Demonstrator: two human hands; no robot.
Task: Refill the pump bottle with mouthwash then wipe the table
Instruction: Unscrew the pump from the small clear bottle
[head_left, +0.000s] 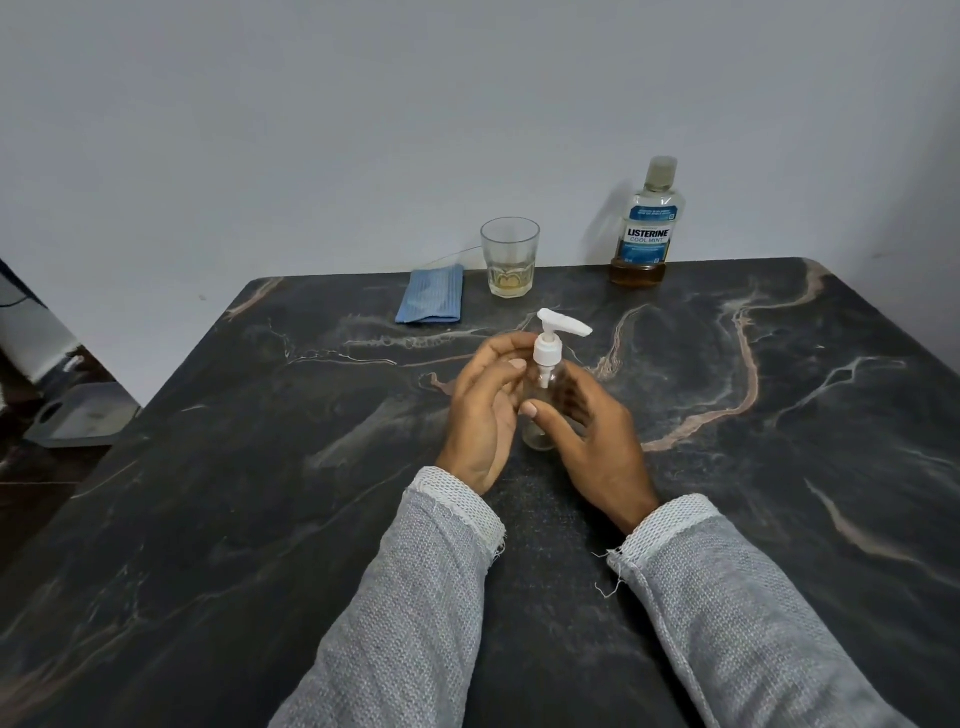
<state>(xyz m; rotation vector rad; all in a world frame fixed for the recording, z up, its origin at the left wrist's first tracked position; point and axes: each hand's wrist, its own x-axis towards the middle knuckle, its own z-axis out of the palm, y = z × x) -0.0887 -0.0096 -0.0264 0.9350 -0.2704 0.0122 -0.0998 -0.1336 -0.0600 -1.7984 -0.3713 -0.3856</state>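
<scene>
At mid-table, between both hands: clear pump bottle (540, 415), upright, long axis vertical, base on the dark marbled table (727, 493). White pump head (551, 338) seated on top, spout pointing right and slightly away, toward the far right side of the table. Dip tube visible through the clear neck. Looks almost empty, though hard to tell for sure.

Left hand (480, 415) just left of the bottle, palm turned toward it, fingers curled near the pump collar, thumb tip close to the neck; whether gripping or only touching cannot be told. Right hand (597, 436) on the bottle's right side, fingers wrapped behind the clear body, thumb across the front, holding it. Grey knit sleeves (415, 597) reaching in from the near edge.

Farther back, near the wall: mouthwash bottle (647, 223), upright, capped, blue label, amber liquid low in the bottom, standing at the far edge to the right of the pump bottle and well apart from both hands. Left of it, drinking glass (510, 257), upright, a little pale yellow liquid at the bottom. Just left of the glass, folded blue cloth (432, 301) lying flat, long side running away from the viewer.
</scene>
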